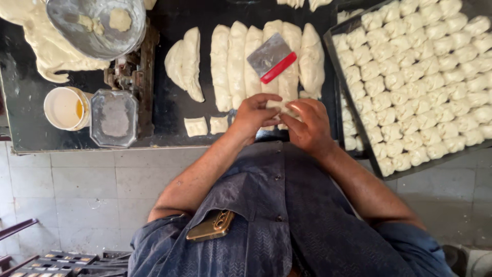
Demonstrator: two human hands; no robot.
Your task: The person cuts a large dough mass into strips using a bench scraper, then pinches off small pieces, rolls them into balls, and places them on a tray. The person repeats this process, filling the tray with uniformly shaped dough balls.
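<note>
Far left of the fingers, up top: big slab of raw dough [38,43] sagging over the edge of the dark worktop [31,118], with a metal scale pan [97,25] sitting partly over it, couple of dough scraps inside. Below that, a white cup [65,107] with something yellow in it, touching a floury octagonal metal tin [114,118]. Closer in, just left of the fingers: two small cut dough squares [206,125] side by side on the worktop. Above those, a folded dough strip [185,61], then a row of long dough strips [233,61] running straight up from the fingertips, with a metal scraper with a red handle [271,57] lying tilted across the middle ones. Then the hands themselves: left hand [253,115] and right hand [307,123] pressed together, fingers curled narrow and pinching a small dough piece [279,105] between them, right at the near edge of the worktop. Only a sliver of that piece showing, so can't tell its shape. Right of the fingers: dark baking tray [359,131], angled, packed with rows of small shaped dough pieces [425,77], nearly touching the right hand's knuckles. Below the wrists: blue shirt, gold phone [211,226] poking out of the chest pocket.
</note>
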